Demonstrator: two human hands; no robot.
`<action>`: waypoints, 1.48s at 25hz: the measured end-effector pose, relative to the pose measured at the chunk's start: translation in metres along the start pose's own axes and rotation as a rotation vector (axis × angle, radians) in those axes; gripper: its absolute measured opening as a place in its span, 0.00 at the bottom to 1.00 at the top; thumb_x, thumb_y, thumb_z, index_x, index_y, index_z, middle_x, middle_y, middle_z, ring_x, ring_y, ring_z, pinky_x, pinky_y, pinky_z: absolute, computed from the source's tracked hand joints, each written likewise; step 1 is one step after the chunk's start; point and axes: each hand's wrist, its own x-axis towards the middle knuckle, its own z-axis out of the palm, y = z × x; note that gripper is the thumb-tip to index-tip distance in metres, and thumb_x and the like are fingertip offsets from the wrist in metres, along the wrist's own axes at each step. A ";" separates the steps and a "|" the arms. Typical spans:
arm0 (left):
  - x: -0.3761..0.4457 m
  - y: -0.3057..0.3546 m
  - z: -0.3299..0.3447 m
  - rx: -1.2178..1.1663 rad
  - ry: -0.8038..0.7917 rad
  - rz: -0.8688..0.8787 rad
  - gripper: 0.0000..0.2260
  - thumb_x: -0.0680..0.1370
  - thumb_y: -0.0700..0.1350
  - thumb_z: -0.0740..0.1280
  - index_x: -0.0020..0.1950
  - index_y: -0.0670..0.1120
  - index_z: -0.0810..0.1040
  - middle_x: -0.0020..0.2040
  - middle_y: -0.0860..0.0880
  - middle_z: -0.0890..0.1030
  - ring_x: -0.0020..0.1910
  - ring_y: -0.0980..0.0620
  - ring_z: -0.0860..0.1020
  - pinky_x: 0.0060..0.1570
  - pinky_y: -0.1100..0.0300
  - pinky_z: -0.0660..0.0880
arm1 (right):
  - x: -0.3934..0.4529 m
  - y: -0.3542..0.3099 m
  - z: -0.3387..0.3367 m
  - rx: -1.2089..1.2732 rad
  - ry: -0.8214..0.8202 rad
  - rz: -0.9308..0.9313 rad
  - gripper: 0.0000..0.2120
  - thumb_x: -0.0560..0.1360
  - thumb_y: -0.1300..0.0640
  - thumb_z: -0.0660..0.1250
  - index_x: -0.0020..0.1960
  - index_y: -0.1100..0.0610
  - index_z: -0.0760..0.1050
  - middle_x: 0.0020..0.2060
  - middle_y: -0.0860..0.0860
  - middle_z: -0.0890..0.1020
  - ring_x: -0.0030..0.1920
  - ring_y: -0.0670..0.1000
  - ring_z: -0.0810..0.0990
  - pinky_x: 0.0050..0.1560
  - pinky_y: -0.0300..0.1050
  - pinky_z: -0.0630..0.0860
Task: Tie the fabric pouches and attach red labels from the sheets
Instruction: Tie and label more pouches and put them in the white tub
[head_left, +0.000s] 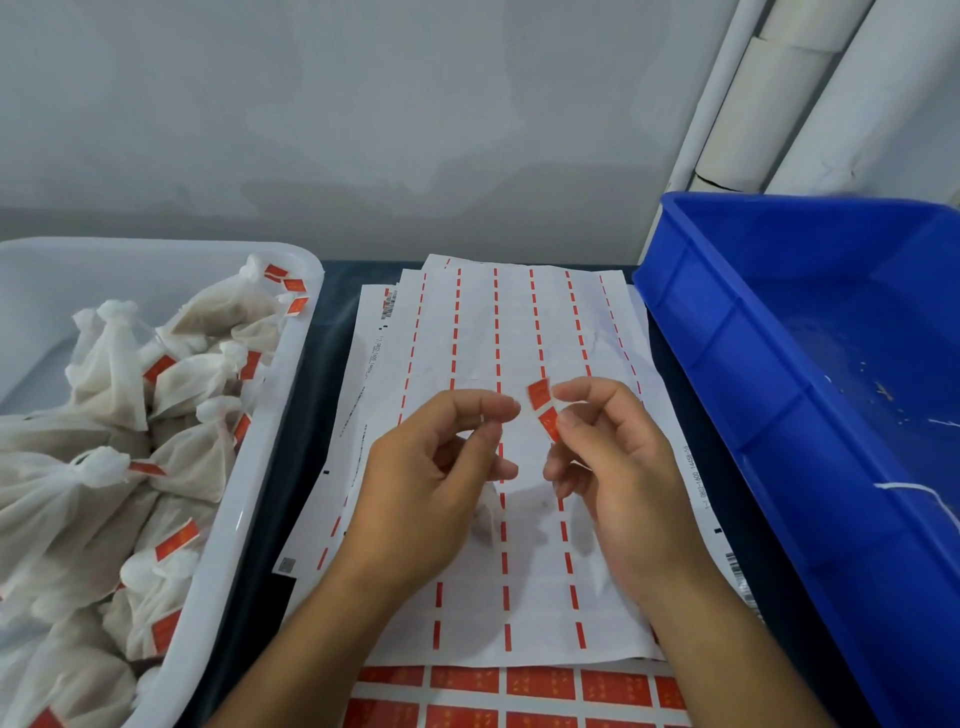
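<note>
1. Right hand (618, 467), centre-right of frame: thumb and forefinger pinching a red label (544, 410), bent in the middle, upper half tilted toward top left.
2. Left hand (431, 467), centre of frame: fingers curled, forefinger and thumb tips close together just left of the label. Holding anything? Cannot tell; possibly a thin white string, too faint to confirm.
3. Hands near each other, not touching, raised above the used sheets (519, 338).
4. Used sheets: white backing paper, mostly peeled, only narrow red dashed strips left in columns. Several stacked and fanned, centre of frame, lying on the dark desk (332, 291). Barcodes and small print along the edges.
5. Fresh label sheet (514, 686), bottom centre of frame: rows of full red rectangles, partly tucked under the used sheets.
6. White tray (291, 364), left side of frame: heaped with tied fabric pouches (104, 364), white mesh, necks knotted, brownish contents showing through.
7. Red labels already on many pouches in the tray, hanging at or near the knots.
8. Blue bin (779, 322), right side of frame, tilted look from wide lens: a loose white string (914, 491) and small specks inside.
9. Grey-white wall across top of frame; white pipes (810, 104) at upper right.
</note>
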 end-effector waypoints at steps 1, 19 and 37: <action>0.000 0.001 0.000 0.001 -0.015 -0.007 0.10 0.82 0.46 0.66 0.57 0.63 0.79 0.55 0.65 0.83 0.45 0.60 0.85 0.45 0.68 0.81 | 0.000 0.000 -0.001 0.016 -0.006 -0.004 0.07 0.83 0.58 0.65 0.56 0.47 0.79 0.40 0.50 0.82 0.36 0.48 0.81 0.38 0.40 0.80; 0.000 -0.003 -0.006 -0.061 -0.222 -0.018 0.14 0.85 0.44 0.64 0.68 0.57 0.79 0.55 0.61 0.85 0.42 0.53 0.86 0.43 0.65 0.81 | -0.004 -0.005 -0.008 -0.400 -0.141 -0.134 0.14 0.72 0.37 0.70 0.45 0.43 0.68 0.41 0.47 0.85 0.35 0.57 0.82 0.36 0.60 0.82; -0.005 0.003 -0.004 -0.102 -0.271 0.022 0.29 0.82 0.52 0.65 0.77 0.71 0.56 0.50 0.58 0.85 0.44 0.52 0.85 0.44 0.65 0.81 | 0.001 -0.002 -0.007 -0.302 -0.209 -0.102 0.04 0.81 0.53 0.70 0.50 0.44 0.80 0.52 0.40 0.84 0.56 0.46 0.83 0.55 0.40 0.81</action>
